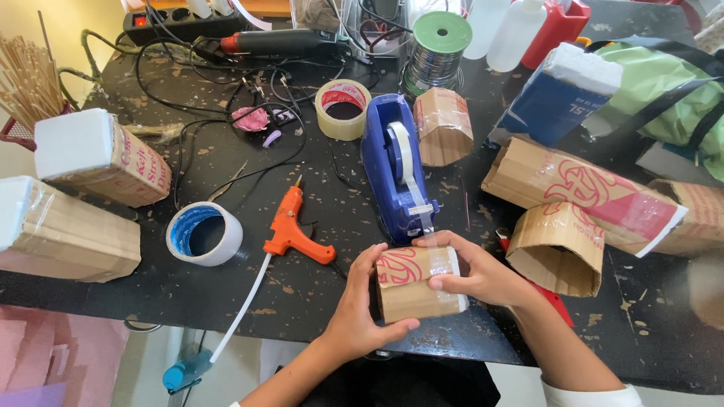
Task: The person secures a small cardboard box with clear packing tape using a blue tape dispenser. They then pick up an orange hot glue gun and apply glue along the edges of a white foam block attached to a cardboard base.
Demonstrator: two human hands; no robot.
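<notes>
A short cardboard tube with red print and a clear tape band at its right end lies on its side between both hands at the table's near edge. My left hand cups its left end. Fingers of my right hand press on the taped right end. Just behind the tube stands a blue tape dispenser with a white tape roll, its cutter end almost touching the tube.
An orange glue gun lies left of the hands. A white tape roll with a blue core, cardboard-wrapped foam blocks at left, more cardboard tubes at right, a tan tape roll and cables fill the black table.
</notes>
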